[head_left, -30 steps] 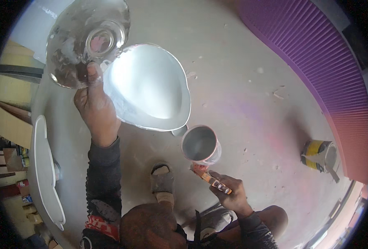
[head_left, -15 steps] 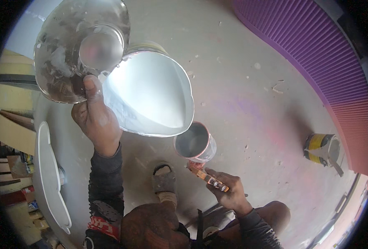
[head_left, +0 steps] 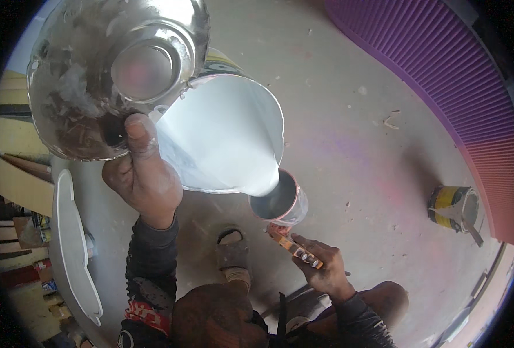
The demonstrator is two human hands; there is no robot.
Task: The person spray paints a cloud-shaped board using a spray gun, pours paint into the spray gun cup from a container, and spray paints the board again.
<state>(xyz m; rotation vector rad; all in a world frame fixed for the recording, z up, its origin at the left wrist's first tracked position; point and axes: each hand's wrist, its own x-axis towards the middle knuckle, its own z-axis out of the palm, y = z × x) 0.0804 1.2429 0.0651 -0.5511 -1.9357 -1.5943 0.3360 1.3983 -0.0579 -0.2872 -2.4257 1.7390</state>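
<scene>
My left hand [head_left: 144,182] grips a tilted paint can [head_left: 225,62] by its rim, the thumb up beside the silvery dented lid [head_left: 74,75]. That lid stands raised at the can's left side. White paint [head_left: 228,127] runs over the can's lower right lip into an open round cup [head_left: 301,210]. The cup, with a reddish rim, sits on a spray gun [head_left: 297,250] with orange-brown metal parts. My right hand [head_left: 326,269] is closed around the gun's body, holding the cup just under the lip. Its fingers are partly hidden.
A curved ribbed panel [head_left: 407,64], purple fading to salmon, stands at the right. Near it is a yellow-and-black can [head_left: 444,207] with a stick-like handle leaning on it. A white wavy-edged board [head_left: 71,249] stands at left. Paint-stained floor [head_left: 349,116] lies between; my sandalled foot [head_left: 232,252] is below.
The can has tipped further and come slightly right, and white paint now flows over its lip into the cup. The lid has moved closer to view; the spray gun has shifted slightly right.
</scene>
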